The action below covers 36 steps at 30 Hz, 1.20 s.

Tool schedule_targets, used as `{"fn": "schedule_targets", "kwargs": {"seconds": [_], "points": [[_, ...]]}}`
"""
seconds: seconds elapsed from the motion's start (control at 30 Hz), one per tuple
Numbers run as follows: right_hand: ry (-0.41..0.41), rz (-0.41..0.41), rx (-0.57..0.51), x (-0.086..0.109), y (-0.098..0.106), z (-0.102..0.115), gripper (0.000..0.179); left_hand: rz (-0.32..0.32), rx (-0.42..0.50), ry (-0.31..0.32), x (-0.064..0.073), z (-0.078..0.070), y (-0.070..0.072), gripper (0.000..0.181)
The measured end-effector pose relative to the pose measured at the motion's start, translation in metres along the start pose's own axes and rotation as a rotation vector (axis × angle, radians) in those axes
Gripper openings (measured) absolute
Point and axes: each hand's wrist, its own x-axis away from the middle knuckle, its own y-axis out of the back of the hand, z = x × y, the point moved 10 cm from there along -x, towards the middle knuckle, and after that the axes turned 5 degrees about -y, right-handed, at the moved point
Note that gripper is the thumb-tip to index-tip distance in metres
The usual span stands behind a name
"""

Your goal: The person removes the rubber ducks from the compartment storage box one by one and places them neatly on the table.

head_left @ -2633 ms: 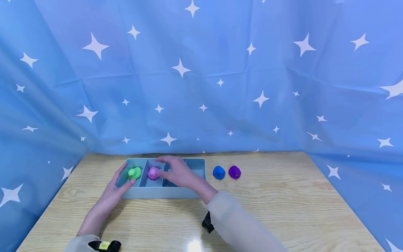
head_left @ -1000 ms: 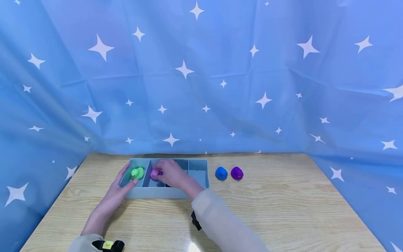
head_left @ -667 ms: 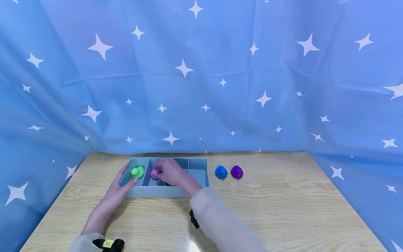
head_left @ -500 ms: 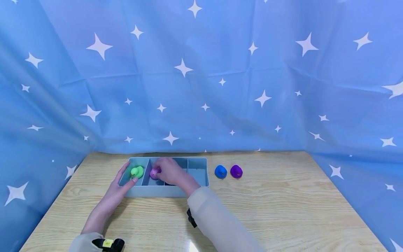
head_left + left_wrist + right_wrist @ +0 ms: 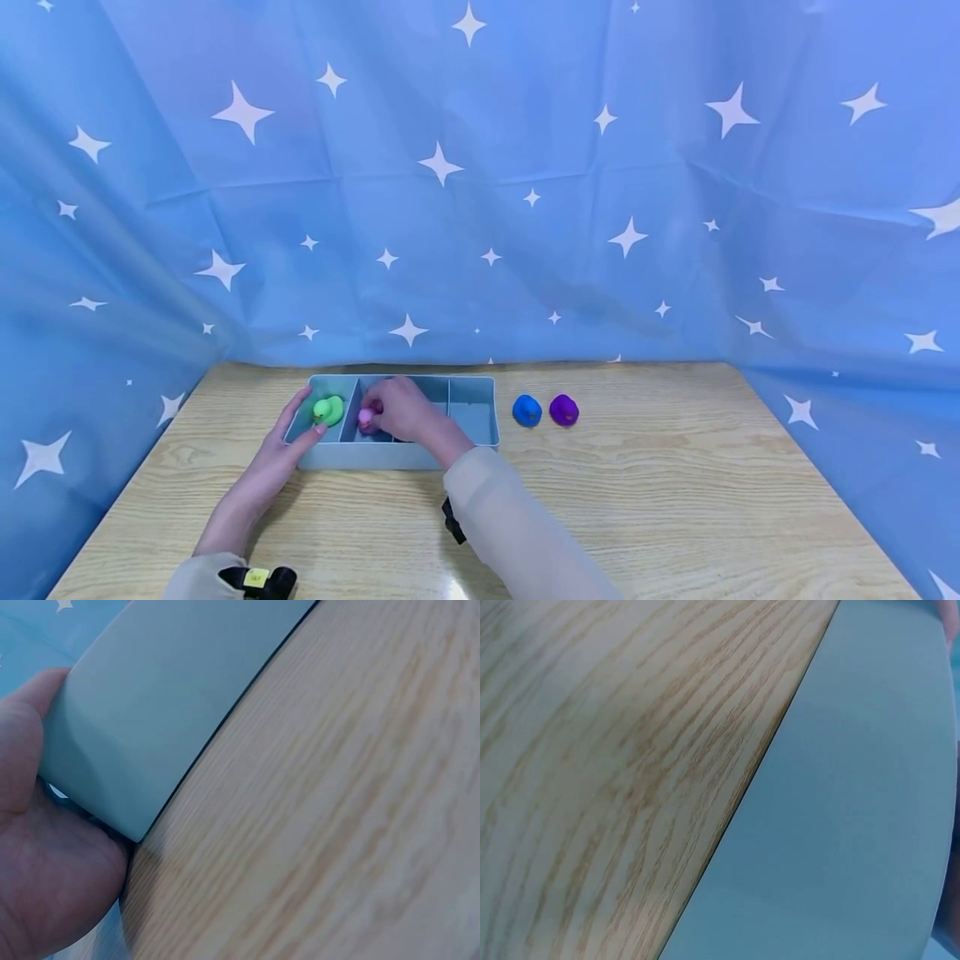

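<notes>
A long blue-grey divided box [image 5: 360,455] sits on the table, and my left hand [image 5: 273,454] grips its left end, thumb over the front rim and fingers along the side. The left wrist view has that hand [image 5: 52,862] wrapped about the box's corner. In the leftmost compartment lies a green rubber duck [image 5: 327,411]. One compartment over, my right hand [image 5: 408,410] pinches a pink rubber duck [image 5: 366,421] low inside the walls; its fingers cover part of the duck. The right wrist view is mostly filled by the box's front wall [image 5: 810,810].
On the wooden table [image 5: 637,500], just right of the box, a blue rubber duck [image 5: 527,411] and a purple rubber duck [image 5: 564,410] lie side by side. A blue curtain [image 5: 525,275] with white stars hangs behind and along both sides.
My right hand, spread over the pink duck at first, has closed its fingers on it. The duck has turned and shifted slightly toward the front. The left hand keeps its hold on the box.
</notes>
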Motion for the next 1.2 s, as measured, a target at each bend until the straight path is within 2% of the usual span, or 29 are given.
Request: {"fn": "schedule_targets", "kwargs": {"seconds": [0.3,0.57,0.83,1.03,1.2], "points": [[-0.016,0.021,0.039,-0.0009,-0.0017,0.0006,0.015,0.003,-0.008,0.003,0.0011,-0.0002,0.0012,0.083],[-0.037,0.061,0.165,-0.0010,-0.0046,0.0033,0.022,0.003,-0.005,-0.006,0.0019,-0.0019,0.0009,0.083],[0.013,0.062,0.260,-0.0029,-0.0075,0.0053,0.024,-0.001,-0.003,-0.019,0.0014,-0.0022,0.0009,0.082],[0.051,0.054,0.266,-0.0020,-0.0068,0.0064,0.019,-0.003,0.002,-0.030,0.0007,-0.0022,0.0013,0.081],[0.075,0.036,0.171,0.0019,-0.0032,0.0061,0.012,0.004,-0.008,-0.003,-0.0008,0.0010,0.0007,0.081]]}}
